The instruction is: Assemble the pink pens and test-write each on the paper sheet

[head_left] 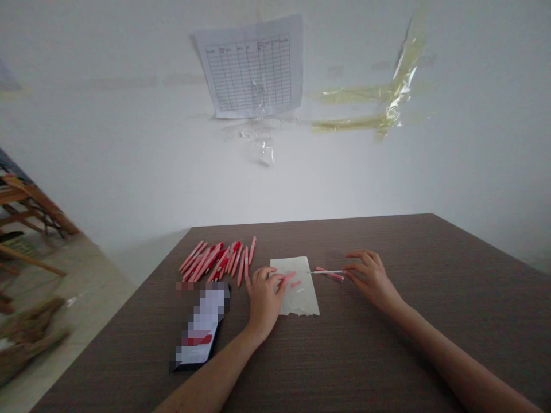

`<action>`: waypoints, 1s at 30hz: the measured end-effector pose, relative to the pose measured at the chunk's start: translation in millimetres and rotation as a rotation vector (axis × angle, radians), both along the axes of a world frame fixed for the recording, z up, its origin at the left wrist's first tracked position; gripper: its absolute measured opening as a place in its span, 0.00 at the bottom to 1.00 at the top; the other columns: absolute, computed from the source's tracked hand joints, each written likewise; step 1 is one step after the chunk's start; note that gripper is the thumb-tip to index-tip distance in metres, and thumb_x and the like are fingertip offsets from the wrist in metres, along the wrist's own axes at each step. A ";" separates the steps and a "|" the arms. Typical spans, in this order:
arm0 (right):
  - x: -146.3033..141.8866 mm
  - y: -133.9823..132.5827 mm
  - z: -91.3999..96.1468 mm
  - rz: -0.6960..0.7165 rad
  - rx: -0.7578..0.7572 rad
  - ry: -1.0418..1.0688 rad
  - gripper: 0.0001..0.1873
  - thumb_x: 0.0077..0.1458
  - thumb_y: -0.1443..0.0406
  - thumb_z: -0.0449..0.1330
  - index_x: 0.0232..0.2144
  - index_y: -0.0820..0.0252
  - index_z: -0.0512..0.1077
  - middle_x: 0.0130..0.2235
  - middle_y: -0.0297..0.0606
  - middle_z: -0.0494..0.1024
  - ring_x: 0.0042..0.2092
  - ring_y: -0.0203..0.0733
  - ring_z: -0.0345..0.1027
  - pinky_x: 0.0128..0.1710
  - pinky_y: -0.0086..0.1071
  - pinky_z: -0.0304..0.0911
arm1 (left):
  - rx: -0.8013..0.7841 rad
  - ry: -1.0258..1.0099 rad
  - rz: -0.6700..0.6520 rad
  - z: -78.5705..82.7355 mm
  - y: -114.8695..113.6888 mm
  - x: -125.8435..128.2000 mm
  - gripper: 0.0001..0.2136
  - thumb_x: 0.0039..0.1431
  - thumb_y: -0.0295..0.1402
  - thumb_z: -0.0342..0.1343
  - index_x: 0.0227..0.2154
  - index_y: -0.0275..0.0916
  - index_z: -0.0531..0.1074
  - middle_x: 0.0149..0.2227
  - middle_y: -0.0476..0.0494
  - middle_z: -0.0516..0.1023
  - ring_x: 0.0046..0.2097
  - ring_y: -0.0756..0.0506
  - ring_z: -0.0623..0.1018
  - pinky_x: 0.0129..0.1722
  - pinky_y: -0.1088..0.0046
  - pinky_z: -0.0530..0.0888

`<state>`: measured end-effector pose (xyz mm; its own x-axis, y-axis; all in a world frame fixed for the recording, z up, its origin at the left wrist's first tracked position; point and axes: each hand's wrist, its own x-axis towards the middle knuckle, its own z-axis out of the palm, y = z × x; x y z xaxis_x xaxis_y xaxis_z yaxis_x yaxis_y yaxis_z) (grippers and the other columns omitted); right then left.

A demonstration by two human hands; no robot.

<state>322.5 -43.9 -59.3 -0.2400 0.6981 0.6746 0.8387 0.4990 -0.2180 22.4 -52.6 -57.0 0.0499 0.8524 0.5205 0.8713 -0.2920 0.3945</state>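
Note:
Over a torn-edged sheet of pale paper (301, 304), my left hand (263, 298) pinches a short pink pen part (289, 277) between thumb and fingertips. Another small pink piece (296, 284) shows on the paper just below it. My right hand (371, 279) grips the right end of a thin white pen refill (325, 272) with its fingertips. That refill points left, its tip over the paper's right edge. A pink pen barrel (336, 276) lies on the table behind and below the refill, close to my right fingertips.
Many pink and red pens (219, 261) lie in a loose pile at the back left of the dark wooden table (344, 355). A phone (204, 327) with a blurred screen lies left of my left forearm. A printed chart (253, 71) is taped to the wall behind.

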 end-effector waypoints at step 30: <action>-15.6 -7.4 3.3 0.196 -0.135 0.121 0.06 0.60 0.63 0.60 0.35 0.51 0.78 0.47 0.42 0.75 0.53 0.52 0.63 0.53 0.50 0.61 | -0.035 0.009 -0.229 4.0 -4.6 7.5 0.08 0.50 0.33 0.68 0.34 0.54 0.81 0.48 0.46 0.77 0.57 0.35 0.69 0.60 0.36 0.53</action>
